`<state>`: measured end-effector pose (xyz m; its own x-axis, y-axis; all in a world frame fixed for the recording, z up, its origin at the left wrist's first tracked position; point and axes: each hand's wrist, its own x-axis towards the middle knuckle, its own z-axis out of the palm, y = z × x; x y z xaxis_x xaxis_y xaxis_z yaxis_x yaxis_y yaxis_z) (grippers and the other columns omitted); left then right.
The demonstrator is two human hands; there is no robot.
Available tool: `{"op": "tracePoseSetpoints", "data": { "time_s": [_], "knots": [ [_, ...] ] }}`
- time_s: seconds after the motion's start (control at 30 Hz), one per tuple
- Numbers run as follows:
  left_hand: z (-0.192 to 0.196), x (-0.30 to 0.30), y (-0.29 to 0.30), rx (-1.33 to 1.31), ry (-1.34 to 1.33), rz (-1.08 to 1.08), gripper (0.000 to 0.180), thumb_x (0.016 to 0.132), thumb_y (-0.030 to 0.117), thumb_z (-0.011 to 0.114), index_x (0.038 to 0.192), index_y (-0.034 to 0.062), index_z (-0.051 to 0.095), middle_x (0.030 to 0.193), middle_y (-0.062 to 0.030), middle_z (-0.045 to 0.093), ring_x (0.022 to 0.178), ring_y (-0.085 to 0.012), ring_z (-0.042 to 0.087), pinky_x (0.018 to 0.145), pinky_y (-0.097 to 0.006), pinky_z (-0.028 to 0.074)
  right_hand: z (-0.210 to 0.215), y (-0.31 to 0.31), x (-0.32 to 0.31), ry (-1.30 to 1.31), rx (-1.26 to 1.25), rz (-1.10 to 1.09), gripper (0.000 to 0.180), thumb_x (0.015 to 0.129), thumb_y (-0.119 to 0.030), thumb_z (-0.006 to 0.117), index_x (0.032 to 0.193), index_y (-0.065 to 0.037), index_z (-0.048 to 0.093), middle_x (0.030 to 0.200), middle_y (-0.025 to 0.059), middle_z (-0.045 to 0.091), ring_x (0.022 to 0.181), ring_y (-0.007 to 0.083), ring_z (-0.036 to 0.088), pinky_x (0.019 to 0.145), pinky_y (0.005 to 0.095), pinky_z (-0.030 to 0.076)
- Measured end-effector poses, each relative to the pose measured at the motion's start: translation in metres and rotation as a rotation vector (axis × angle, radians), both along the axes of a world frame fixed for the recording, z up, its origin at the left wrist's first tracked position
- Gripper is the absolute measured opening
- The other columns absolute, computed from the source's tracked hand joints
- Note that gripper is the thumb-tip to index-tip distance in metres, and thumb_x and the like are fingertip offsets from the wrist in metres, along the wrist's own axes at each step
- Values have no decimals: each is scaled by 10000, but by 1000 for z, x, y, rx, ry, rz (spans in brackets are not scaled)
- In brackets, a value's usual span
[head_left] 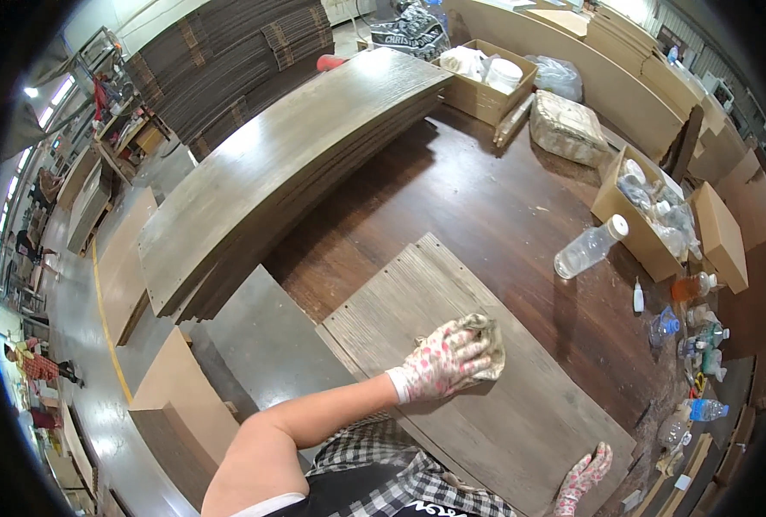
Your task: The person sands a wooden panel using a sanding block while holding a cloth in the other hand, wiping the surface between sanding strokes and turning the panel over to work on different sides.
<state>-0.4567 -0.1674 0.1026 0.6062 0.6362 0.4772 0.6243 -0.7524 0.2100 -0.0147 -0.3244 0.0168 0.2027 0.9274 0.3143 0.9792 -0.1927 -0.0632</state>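
In a white glove with pink spots, my left hand [445, 360] presses a dirty beige rag [490, 351] onto a grey-brown wood-grain board [400, 302]. Its fingers are closed over the cloth. At the board's near right end rests my right hand [585, 479], gloved alike, fingers stretched out along the surface. At least one more panel shows under the board's far left edge. Small dark holes dot its far end.
A tall stack of similar panels [297, 146] stands at the far left of the dark brown table [504, 207]. To the right are a clear bottle [588, 248], a carton of plastic waste [637, 226], a small white bottle [638, 297] and several other bottles. Folded cardboard [236, 65] is piled behind.
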Motion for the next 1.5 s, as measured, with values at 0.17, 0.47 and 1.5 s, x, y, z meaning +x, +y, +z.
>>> {"op": "tracePoseSetpoints", "data": {
  "time_s": [0.17, 0.47, 1.5],
  "knots": [
    [-27, -118, 79, -66, -54, 647, 332, 824, 224, 520, 1135, 128, 583, 968, -122, 624, 954, -292, 597, 774, -400, 503, 0, 2, -2, 9, 0, 37, 360, 909, -156, 443, 1234, -13, 501, 1290, 173, 465, 1219, 328, 416, 1036, 439, 317],
    [-46, -37, -66, -149, -49, 225, 458, 804, 345, 591, 1215, 148, 552, 1202, -123, 543, 1248, -329, 423, 1015, -448, 361, 18, 13, -18, -126, 99, 97, 285, 918, -198, 504, 1136, -27, 571, 1127, 175, 569, 1058, 323, 539, 926, 434, 427],
    [-52, 10, 34, -252, 269, 359, 495, 878, 260, 493, 1356, 163, 409, 1409, -145, 376, 1324, -344, 311, 1085, -526, 188, 12, 5, -30, 104, 32, -89, 426, 804, -94, 561, 1227, -68, 513, 1279, 126, 467, 1240, 327, 392, 1040, 445, 319]
  ]
}}
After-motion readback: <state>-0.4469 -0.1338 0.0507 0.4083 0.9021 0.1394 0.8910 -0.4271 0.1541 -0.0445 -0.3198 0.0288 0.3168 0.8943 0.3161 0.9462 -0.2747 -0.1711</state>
